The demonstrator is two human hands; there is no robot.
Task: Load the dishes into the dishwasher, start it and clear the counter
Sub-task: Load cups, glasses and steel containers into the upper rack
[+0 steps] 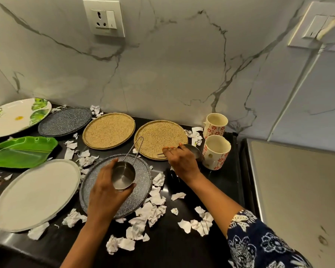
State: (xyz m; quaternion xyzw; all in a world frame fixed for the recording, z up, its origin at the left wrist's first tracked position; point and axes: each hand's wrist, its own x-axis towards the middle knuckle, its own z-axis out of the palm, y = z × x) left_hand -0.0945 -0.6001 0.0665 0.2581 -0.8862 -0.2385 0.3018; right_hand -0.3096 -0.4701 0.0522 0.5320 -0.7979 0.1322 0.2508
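My left hand [106, 192] grips a small steel measuring cup [123, 175] with a wire handle, held over a grey speckled plate [141, 192]. My right hand [180, 161] is closed on a second steel cup [192, 149] at the near edge of a tan speckled plate [159, 138]. Two white mugs with red flowers [216, 151] [215, 123] stand just right of that hand. Another tan plate [108, 130], a dark grey plate [64, 121], a white plate [37, 194], a green leaf-shaped plate [21, 151] and a leaf-print plate [14, 117] lie on the black counter [168, 246].
Crumpled white paper scraps [149, 211] litter the counter among the plates. A marble wall with a socket [104, 18] stands behind. A steel appliance top [298, 190] lies to the right, with a cable and plug [321, 33] above it.
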